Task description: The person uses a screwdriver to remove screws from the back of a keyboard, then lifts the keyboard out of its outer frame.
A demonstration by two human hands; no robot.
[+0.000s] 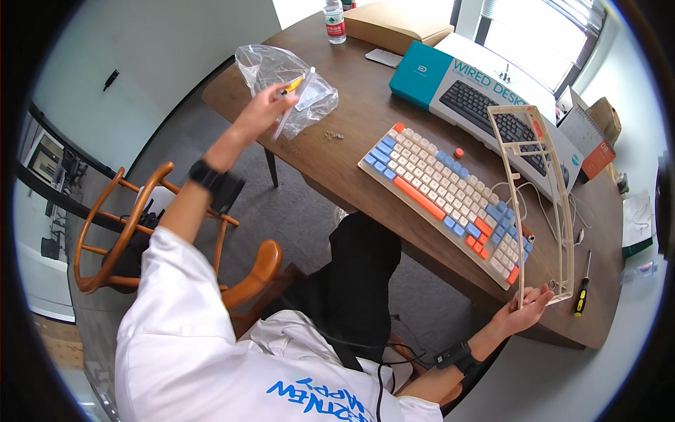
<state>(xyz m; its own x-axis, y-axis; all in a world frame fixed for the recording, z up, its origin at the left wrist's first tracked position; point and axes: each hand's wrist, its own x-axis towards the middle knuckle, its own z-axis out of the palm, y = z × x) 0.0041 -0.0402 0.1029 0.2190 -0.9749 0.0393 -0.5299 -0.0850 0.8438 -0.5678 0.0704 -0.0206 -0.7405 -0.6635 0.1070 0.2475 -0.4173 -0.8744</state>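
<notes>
While right hand pinches beige frame by its near end, left hand apparently pinches yellow object

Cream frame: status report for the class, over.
Left hand: holding yellow item, at clear bag. Right hand: gripping cream frame. Frame hides part of keyboard.

The keyboard is cream, blue and orange, the frame beige.

On the brown table, a multicoloured keyboard is placed beside a teal-and-white box; a clear bag, small loose parts, a bottle, a cardboard box and a screwdriver are supported.
</notes>
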